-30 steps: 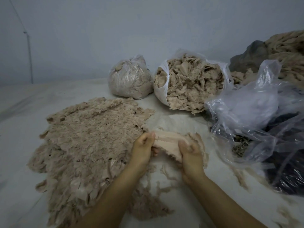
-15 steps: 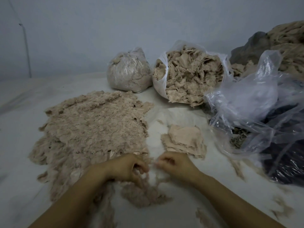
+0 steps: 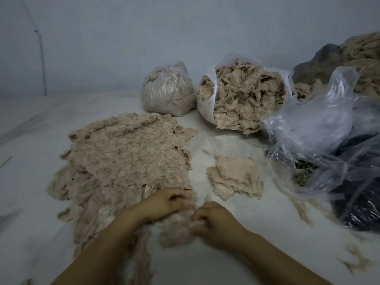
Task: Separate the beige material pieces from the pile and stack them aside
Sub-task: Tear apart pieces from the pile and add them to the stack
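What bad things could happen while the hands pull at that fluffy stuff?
1. Both hands, left hand and right hand, tug one fuzzy clump at the big pile's near edge; it may tear or drag extra pieces along.
2. The small stack sits close to the pile, so loose bits could mix back in.
3. Dim light and matching beige colours make wrong pieces easy to grab.

We see our left hand and right hand, fingers curled, picking at the near edge of the wide flat pile of frayed beige material on the white desk. Just right of it lies a small stack of beige pieces, apart from the pile.
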